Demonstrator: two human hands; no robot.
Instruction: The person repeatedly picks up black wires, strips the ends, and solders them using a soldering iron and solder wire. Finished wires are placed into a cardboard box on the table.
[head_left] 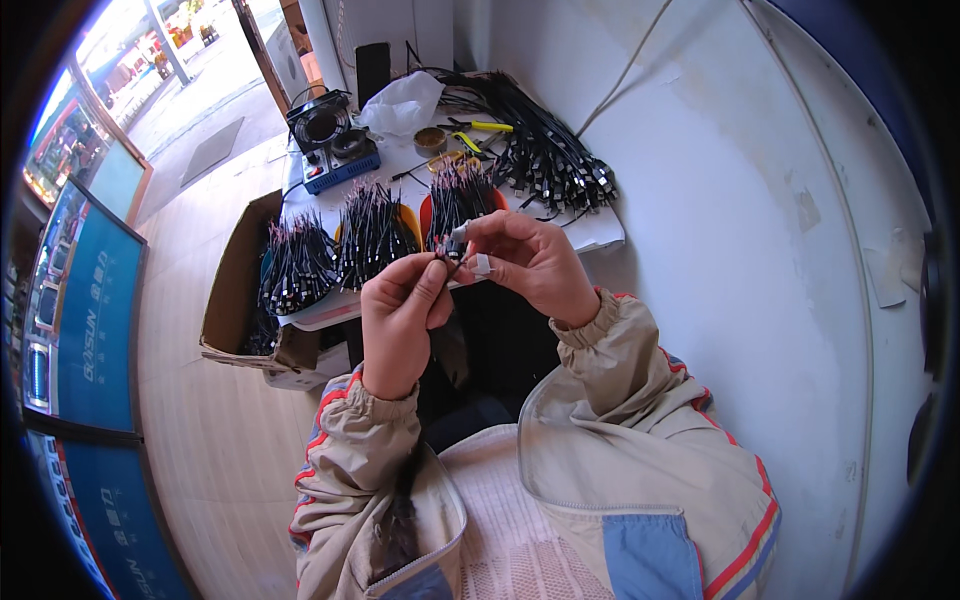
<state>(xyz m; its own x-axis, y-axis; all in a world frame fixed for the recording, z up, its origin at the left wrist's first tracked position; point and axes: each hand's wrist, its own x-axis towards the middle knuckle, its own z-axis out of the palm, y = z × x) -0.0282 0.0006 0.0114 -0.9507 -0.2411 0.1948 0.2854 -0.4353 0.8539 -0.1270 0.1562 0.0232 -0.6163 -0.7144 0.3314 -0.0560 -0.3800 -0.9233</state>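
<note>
My left hand (pixel 402 315) pinches a thin black cable (pixel 456 262) between thumb and fingers, in front of my chest. Facing it from the right, my right hand (pixel 540 262) is closed at the fingertips on the same cable. White wrapping covers parts of its index finger and thumb (pixel 483 265). The cable's small end is partly hidden by my fingers. Just beyond my hands, black cables with reddish wire ends stand in bundles: one bundle on the left (pixel 298 262), one in the middle (pixel 372 235) and one on the right (pixel 460 198).
The white table (pixel 598 232) carries a soldering pot with a blue base (pixel 342 170), a crumpled white plastic bag (pixel 402 104), a small round tin (pixel 431 140), yellow-handled cutters (pixel 470 143) and a large cable pile (pixel 545 150). A cardboard box (pixel 235 290) stands left; a white wall (pixel 760 250) rises right.
</note>
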